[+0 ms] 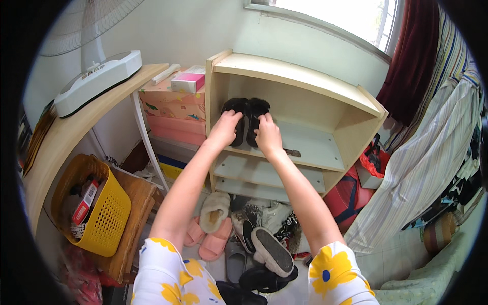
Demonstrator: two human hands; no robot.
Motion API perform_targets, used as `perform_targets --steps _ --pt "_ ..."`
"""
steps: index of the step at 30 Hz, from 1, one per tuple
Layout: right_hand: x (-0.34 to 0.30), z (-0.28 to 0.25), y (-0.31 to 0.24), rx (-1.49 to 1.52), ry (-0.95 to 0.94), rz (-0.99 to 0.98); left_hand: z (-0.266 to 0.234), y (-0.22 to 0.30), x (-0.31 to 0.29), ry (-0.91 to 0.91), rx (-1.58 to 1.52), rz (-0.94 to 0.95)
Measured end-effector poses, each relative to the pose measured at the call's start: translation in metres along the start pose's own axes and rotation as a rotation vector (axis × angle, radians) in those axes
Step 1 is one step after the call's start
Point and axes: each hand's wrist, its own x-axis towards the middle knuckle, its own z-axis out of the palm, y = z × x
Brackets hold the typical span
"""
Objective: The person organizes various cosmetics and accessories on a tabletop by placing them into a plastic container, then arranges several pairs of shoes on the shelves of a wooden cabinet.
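A pair of black slippers stands side by side at the left end of the top compartment of a pale wooden shelf unit [300, 73]. My left hand [226, 127] is closed on the left slipper [238, 136]. On the right slipper [259, 107], my right hand [268, 134] has its fingers curled over the upper. Both slippers point away from each other only slightly and rest at or just above the grey shelf board; the contact is hard to judge. Beside my right wrist, a small dark brown object [292, 152] lies at the board's front edge.
On the floor below are a fluffy cream slipper [214, 212], pink slides [216, 241], a grey slide [236, 265], an overturned slipper [272, 250] and several other shoes. Left stand a yellow basket [109, 216], a desk with a fan base [99, 81] and pink boxes [175, 109]. Striped curtains [412, 168] hang right.
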Motion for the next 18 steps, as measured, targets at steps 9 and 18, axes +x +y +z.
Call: perform_targets --steps 9,18 --pt "-0.011 0.043 0.011 0.039 -0.118 -0.025 0.043 -0.027 -0.024 -0.013 0.285 -0.051" --pt "-0.031 0.03 0.009 -0.006 -0.347 -0.058 0.047 0.006 -0.062 -0.144 0.212 -0.15"
